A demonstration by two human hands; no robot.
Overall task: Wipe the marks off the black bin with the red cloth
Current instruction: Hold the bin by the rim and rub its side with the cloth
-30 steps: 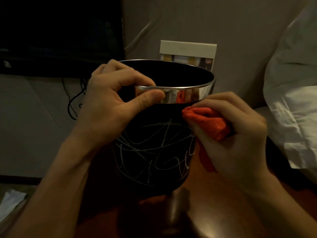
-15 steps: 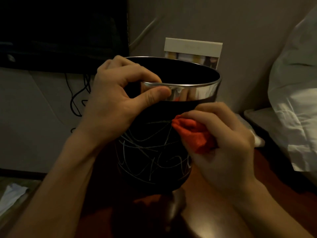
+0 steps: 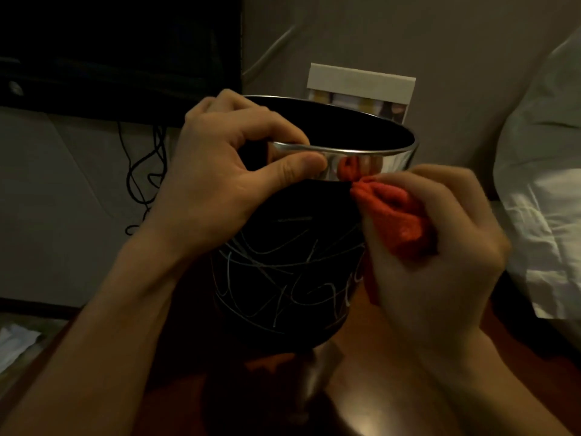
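black bin (image 3: 283, 247) upright on wooden table (image 3: 393, 388), white scribbles on lower wall | left hand (image 3: 220, 184) pinches chrome rim (image 3: 371, 158) | right hand (image 3: 434, 253) clutches bunched red cloth (image 3: 390, 212) vs upper wall | prob light, stiff, slick; brace at rim; cloth soft

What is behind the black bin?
Behind the black bin a pale card with a row of small pictures stands against the wall. The bin's rim covers its lower part, so the rest cannot be seen.
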